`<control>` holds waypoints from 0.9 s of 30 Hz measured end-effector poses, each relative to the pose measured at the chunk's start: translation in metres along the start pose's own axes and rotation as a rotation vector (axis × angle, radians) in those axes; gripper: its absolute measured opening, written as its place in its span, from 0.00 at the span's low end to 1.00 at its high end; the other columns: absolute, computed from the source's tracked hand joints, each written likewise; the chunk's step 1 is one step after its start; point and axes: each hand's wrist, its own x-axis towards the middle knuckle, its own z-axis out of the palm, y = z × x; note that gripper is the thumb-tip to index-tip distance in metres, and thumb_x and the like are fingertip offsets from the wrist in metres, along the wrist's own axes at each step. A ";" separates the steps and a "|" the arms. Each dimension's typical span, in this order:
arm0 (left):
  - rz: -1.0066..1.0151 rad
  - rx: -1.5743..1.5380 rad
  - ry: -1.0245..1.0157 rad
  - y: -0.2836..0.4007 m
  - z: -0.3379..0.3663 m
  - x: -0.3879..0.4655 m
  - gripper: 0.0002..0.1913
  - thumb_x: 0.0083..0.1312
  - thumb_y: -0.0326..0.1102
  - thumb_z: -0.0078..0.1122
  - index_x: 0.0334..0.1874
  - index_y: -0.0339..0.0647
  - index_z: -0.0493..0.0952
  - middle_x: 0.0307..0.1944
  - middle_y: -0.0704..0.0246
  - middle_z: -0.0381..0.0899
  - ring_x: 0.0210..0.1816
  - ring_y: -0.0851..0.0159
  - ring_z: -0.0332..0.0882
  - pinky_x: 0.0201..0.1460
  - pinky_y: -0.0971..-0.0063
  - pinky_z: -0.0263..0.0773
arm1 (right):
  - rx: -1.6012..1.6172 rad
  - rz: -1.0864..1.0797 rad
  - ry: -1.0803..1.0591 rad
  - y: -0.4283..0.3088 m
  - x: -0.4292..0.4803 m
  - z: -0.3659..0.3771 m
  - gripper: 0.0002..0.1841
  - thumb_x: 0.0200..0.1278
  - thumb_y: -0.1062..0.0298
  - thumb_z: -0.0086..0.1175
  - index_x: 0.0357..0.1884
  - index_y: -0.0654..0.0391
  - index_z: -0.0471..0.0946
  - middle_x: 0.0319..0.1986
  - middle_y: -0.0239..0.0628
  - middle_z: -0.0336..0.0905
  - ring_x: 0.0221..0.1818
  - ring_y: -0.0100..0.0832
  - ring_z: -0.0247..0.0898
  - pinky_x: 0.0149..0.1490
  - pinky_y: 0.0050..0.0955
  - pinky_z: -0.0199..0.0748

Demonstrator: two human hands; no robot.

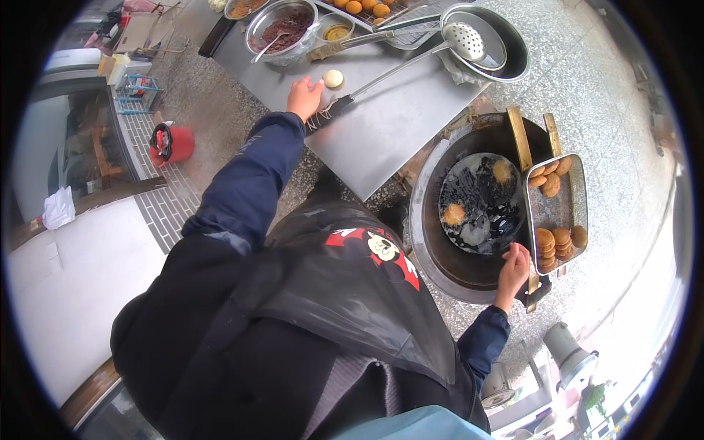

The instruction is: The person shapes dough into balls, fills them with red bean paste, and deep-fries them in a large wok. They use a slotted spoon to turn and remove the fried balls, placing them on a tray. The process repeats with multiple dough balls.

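My left hand [305, 98] is over the steel table [385, 135], its fingertips beside a pale dough ball [333, 78]; whether they touch it I cannot tell. My right hand [514, 269] is above the near right rim of a large wok [423, 236], fingers curled; whether it holds anything is unclear. In the dark oil [478, 192] float two golden fried cakes, one at the left [454, 214] and one at the far side [501, 171]. Right of my right hand, a metal tray [556, 212] with browned flat cakes [545, 240] rests over the wok's edge on wooden slats.
A perforated skimmer [465, 41] rests in a steel basin [520, 60], its dark handle near my left hand. Behind are a bowl of dark red paste [283, 33], a small bowl of yellow liquid [336, 32] and a rack of round fried balls [353, 7]. A red bucket [180, 144] stands left.
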 end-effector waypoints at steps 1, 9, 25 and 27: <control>0.046 0.006 -0.043 -0.001 0.004 0.010 0.28 0.62 0.48 0.61 0.57 0.32 0.73 0.50 0.54 0.75 0.50 0.53 0.75 0.55 0.66 0.69 | 0.084 -0.075 -0.024 -0.027 -0.011 0.023 0.14 0.69 0.67 0.52 0.26 0.64 0.79 0.39 0.36 0.80 0.36 0.27 0.74 0.40 0.24 0.69; 0.261 -0.380 -0.372 0.013 -0.017 0.027 0.20 0.55 0.34 0.68 0.48 0.35 0.73 0.40 0.62 0.80 0.43 0.58 0.79 0.49 0.70 0.73 | 0.360 -0.061 -0.375 -0.274 -0.062 0.235 0.19 0.68 0.76 0.51 0.60 0.63 0.71 0.51 0.42 0.78 0.53 0.28 0.74 0.54 0.24 0.72; 0.286 -0.894 -0.929 0.011 -0.218 -0.006 0.21 0.68 0.30 0.58 0.62 0.36 0.70 0.51 0.66 0.76 0.48 0.71 0.77 0.51 0.77 0.73 | 0.702 -0.318 0.068 -0.461 -0.080 0.307 0.20 0.57 0.79 0.61 0.53 0.64 0.76 0.45 0.43 0.81 0.46 0.31 0.79 0.49 0.27 0.79; 0.376 -0.732 -0.804 0.016 -0.223 -0.002 0.19 0.67 0.28 0.58 0.60 0.35 0.72 0.50 0.67 0.77 0.48 0.71 0.77 0.50 0.78 0.73 | 0.387 -0.534 0.303 -0.465 -0.077 0.307 0.19 0.57 0.79 0.60 0.52 0.64 0.77 0.46 0.44 0.81 0.46 0.33 0.80 0.49 0.28 0.79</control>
